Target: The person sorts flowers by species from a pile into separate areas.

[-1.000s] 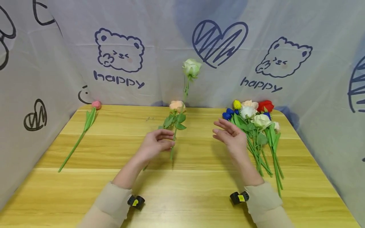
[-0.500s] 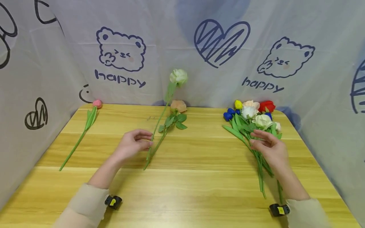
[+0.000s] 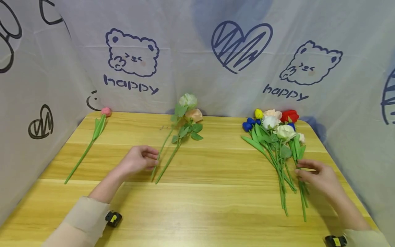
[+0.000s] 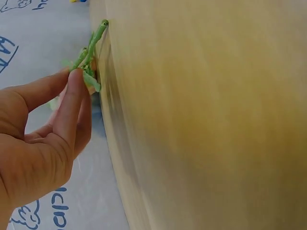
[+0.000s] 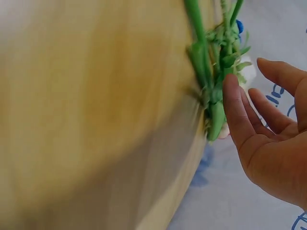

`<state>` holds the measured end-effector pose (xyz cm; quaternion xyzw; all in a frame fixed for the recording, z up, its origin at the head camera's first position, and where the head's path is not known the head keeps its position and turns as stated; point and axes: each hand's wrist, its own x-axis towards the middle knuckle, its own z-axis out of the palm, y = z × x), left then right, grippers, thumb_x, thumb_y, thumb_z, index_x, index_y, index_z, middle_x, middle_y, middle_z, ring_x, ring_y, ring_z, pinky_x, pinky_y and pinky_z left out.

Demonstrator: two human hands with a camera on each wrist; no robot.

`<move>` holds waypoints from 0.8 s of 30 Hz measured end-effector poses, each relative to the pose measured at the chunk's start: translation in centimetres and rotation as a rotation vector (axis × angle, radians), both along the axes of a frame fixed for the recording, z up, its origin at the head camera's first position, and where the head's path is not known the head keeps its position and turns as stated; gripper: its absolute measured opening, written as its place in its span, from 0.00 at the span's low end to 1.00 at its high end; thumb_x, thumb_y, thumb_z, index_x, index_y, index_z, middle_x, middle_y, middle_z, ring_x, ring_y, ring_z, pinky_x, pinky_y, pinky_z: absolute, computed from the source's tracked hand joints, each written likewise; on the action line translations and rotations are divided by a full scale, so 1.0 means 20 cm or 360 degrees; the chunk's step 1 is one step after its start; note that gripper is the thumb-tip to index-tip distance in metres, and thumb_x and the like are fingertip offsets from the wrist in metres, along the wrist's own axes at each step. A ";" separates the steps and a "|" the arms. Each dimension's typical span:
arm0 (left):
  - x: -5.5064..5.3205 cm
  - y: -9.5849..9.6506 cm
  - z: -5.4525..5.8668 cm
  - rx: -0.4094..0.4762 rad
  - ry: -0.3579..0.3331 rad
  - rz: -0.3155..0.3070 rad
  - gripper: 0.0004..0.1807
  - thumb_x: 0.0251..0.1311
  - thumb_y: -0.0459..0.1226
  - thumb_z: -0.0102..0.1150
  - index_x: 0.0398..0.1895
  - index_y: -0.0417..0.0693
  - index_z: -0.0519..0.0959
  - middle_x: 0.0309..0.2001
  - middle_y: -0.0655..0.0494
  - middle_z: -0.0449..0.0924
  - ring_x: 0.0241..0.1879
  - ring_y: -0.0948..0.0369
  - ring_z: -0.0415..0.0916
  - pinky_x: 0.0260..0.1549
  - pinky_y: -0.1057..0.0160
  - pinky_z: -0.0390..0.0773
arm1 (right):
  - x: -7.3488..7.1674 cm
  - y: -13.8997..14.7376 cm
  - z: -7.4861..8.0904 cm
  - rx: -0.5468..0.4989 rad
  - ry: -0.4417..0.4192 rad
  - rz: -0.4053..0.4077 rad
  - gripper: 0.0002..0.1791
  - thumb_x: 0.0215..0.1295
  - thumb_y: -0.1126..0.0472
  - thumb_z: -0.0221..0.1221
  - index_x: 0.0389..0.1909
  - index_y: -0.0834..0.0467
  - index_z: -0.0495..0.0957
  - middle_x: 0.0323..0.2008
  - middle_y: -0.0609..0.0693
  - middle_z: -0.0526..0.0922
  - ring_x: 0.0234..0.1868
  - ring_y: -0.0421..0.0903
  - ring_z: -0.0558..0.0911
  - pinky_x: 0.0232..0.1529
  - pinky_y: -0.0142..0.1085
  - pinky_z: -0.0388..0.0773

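My left hand (image 3: pixel 137 161) pinches a greenish-white rose (image 3: pixel 188 100) by its lower stem. The rose leans over the table's middle, bloom toward the back edge, beside a peach rose (image 3: pixel 194 115) that lies there with its leaves. In the left wrist view thumb and fingertips meet on the green stem (image 4: pixel 98 37). My right hand (image 3: pixel 321 176) hovers at the stems of a flower heap (image 3: pixel 271 140) on the right, thumb and fingers apart. The right wrist view shows nothing between those fingers; the green stems (image 5: pixel 218 57) lie just beyond the fingertips.
A pink tulip (image 3: pixel 106 112) lies alone at the left. The heap at right holds a red flower (image 3: pixel 289 116), a yellow tulip (image 3: pixel 258 113), blue tulips (image 3: pixel 247 126) and white roses. A printed cloth (image 3: pixel 185 51) hangs behind the wooden table (image 3: pixel 200 212).
My left hand has moved left and slightly down, lowering the white rose from upright to beside the peach one. My right hand has moved right and toward me, over to the heap's stems.
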<state>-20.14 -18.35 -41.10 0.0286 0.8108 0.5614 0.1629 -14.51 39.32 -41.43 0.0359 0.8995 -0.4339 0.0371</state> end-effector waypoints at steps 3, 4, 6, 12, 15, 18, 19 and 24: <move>0.00 0.01 -0.01 -0.0041 -0.0033 -0.0021 0.21 0.68 0.25 0.63 0.61 0.25 0.72 0.50 0.37 0.79 0.42 0.54 0.83 0.43 0.58 0.89 | 0.01 0.02 -0.01 0.0014 -0.0057 0.0005 0.33 0.75 0.57 0.63 0.70 0.75 0.66 0.61 0.71 0.78 0.39 0.34 0.86 0.40 0.34 0.88; -0.01 0.01 -0.01 -0.0049 -0.0040 -0.0029 0.21 0.68 0.25 0.63 0.61 0.24 0.72 0.49 0.37 0.79 0.42 0.54 0.83 0.43 0.58 0.89 | 0.01 0.02 -0.02 0.0018 -0.0064 0.0007 0.33 0.74 0.58 0.64 0.70 0.75 0.66 0.61 0.72 0.77 0.38 0.34 0.86 0.40 0.34 0.88; -0.02 0.01 -0.02 -0.0062 -0.0052 -0.0052 0.21 0.68 0.24 0.63 0.61 0.24 0.72 0.49 0.37 0.79 0.41 0.54 0.83 0.43 0.58 0.89 | 0.02 0.03 -0.02 0.0060 -0.0063 0.0007 0.33 0.73 0.59 0.65 0.69 0.76 0.68 0.62 0.73 0.77 0.37 0.33 0.86 0.39 0.34 0.88; -0.04 0.01 -0.06 -0.0044 -0.0100 -0.0074 0.21 0.68 0.25 0.63 0.61 0.26 0.72 0.48 0.39 0.79 0.40 0.56 0.84 0.42 0.58 0.89 | 0.02 0.08 -0.06 0.0135 -0.0064 -0.0017 0.34 0.71 0.60 0.67 0.69 0.75 0.68 0.60 0.74 0.78 0.35 0.33 0.85 0.36 0.35 0.88; -0.05 0.01 -0.06 -0.0025 -0.0116 -0.0069 0.21 0.67 0.25 0.64 0.60 0.27 0.73 0.47 0.40 0.80 0.40 0.57 0.84 0.42 0.58 0.89 | 0.01 0.10 -0.06 0.0137 -0.0079 -0.0011 0.34 0.71 0.61 0.67 0.69 0.76 0.67 0.60 0.74 0.77 0.34 0.35 0.86 0.36 0.36 0.89; -0.05 0.02 -0.07 -0.0018 -0.0125 -0.0081 0.20 0.66 0.25 0.65 0.59 0.27 0.73 0.46 0.40 0.81 0.40 0.56 0.85 0.42 0.57 0.89 | 0.00 0.10 -0.06 0.0112 -0.0084 0.0007 0.33 0.71 0.63 0.66 0.69 0.77 0.67 0.59 0.75 0.77 0.34 0.37 0.87 0.37 0.37 0.89; -0.05 0.02 -0.07 -0.0014 -0.0129 -0.0085 0.20 0.66 0.25 0.66 0.59 0.27 0.74 0.46 0.40 0.81 0.40 0.56 0.85 0.42 0.57 0.89 | 0.00 0.10 -0.06 0.0117 -0.0072 0.0010 0.33 0.71 0.63 0.66 0.69 0.77 0.67 0.59 0.75 0.77 0.34 0.37 0.87 0.36 0.37 0.89; -0.04 0.05 -0.07 -0.0021 -0.0129 -0.0129 0.19 0.64 0.25 0.68 0.56 0.27 0.75 0.44 0.41 0.82 0.39 0.57 0.85 0.45 0.57 0.89 | -0.03 0.11 -0.06 0.0271 -0.0004 -0.0002 0.31 0.71 0.60 0.66 0.66 0.76 0.71 0.57 0.73 0.80 0.33 0.30 0.83 0.33 0.34 0.87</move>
